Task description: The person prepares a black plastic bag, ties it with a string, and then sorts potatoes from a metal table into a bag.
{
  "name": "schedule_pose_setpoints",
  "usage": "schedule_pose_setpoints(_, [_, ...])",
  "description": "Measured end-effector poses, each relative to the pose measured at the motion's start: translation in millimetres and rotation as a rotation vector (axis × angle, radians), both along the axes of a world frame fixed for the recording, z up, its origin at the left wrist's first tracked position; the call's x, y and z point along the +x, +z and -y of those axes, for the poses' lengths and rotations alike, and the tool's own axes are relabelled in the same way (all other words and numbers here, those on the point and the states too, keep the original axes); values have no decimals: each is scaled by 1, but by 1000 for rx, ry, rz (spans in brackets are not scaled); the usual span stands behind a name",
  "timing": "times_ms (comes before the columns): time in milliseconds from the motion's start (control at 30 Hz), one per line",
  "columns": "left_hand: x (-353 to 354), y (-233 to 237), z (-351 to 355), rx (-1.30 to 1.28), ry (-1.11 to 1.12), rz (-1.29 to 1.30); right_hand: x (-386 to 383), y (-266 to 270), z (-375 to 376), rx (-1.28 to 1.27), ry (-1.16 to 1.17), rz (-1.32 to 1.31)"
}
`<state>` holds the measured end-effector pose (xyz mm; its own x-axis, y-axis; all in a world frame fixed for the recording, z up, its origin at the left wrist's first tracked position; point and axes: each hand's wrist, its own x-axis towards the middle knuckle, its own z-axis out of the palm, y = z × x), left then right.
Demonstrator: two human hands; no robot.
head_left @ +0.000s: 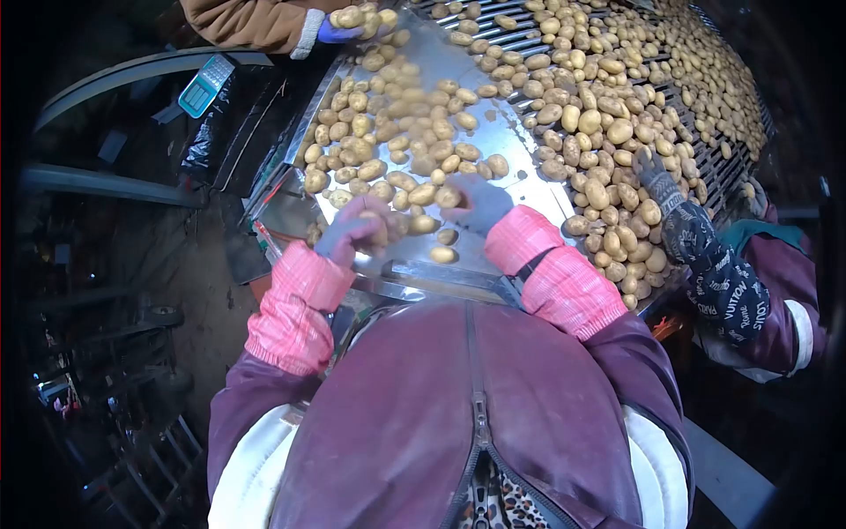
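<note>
Potatoes (pixel 404 181) lie spread over a shiny metal tray (pixel 507 123) in front of me. My left hand (pixel 352 227), in a greyish-purple glove, is at the tray's near left side. Its fingers curl around a potato (pixel 379 231), slightly blurred. Close by on the right, my right hand (pixel 483 204), in a grey glove, grips another potato (pixel 449 196) between thumb and fingers. Pink cuffs cover both my wrists. Just below my hands, a few loose potatoes (pixel 443 255) rest near the tray's front edge.
A larger heap of potatoes (pixel 608 132) covers the dark slatted rack (pixel 736 167) at right. A co-worker's gloved hand (pixel 656 181) touches that heap. Another person's blue-gloved hand (pixel 344 31) holds potatoes at the top. A turquoise calculator-like device (pixel 205 85) lies at upper left.
</note>
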<state>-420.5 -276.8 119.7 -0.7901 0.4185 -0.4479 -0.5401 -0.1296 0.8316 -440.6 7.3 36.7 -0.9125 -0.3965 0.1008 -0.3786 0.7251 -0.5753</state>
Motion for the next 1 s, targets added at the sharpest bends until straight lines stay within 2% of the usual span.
schedule_pose_setpoints(100, [15, -18, 4, -402, -339, 95, 11, 44, -10, -629, -285, 720])
schedule_pose_setpoints(133, [21, 20, -20, -833, -493, -118, 18, 55, -15, -751, -331, 704])
schedule_pose_setpoints(200, [33, 0, -28, -1043, -697, -695, 32, 69, -31, -995, -422, 656])
schedule_pose_setpoints(233, [36, -10, -33, -1129, -795, -997, 40, 67, -40, -1009, -467, 659])
schedule_pose_setpoints(267, [36, -14, -42, -1120, -912, -830, 48, 64, -50, -1025, -516, 658])
schedule_pose_setpoints(367, [43, -26, -59, -1078, -908, -825, 68, 51, -71, -1047, -589, 668])
schedule_pose_setpoints(433, [41, -44, -60, -934, -840, -823, 77, 26, -78, -1069, -584, 653])
schedule_pose_setpoints(467, [38, -48, -61, -862, -805, -822, 81, 32, -70, -1095, -608, 677])
schedule_pose_setpoints(567, [27, -52, -50, -451, -548, -305, 85, 51, -34, -875, -552, 569])
schedule_pose_setpoints(600, [23, -49, -44, -229, -500, -159, 84, 62, -22, -830, -461, 614])
schedule_pose_setpoints(700, [29, -8, -34, 177, -123, 223, 71, 98, -2, -707, -208, 705])
schedule_pose_setpoints(733, [32, -3, -38, 239, -59, 254, 65, 105, 2, -664, -132, 728])
schedule_pose_setpoints(833, [27, -6, -39, 327, -44, 250, 45, 99, 19, -610, 17, 475])
schedule_pose_setpoints(867, [22, 2, -43, 476, -72, 294, 42, 112, 24, -536, 32, 608])
schedule_pose_setpoints(967, [28, -40, -37, 265, 68, 328, 29, 70, 19, -536, -16, 353])
schedule_pose_setpoints(1000, [27, -35, -38, 364, 97, 448, 25, 59, 15, -525, -77, 309])
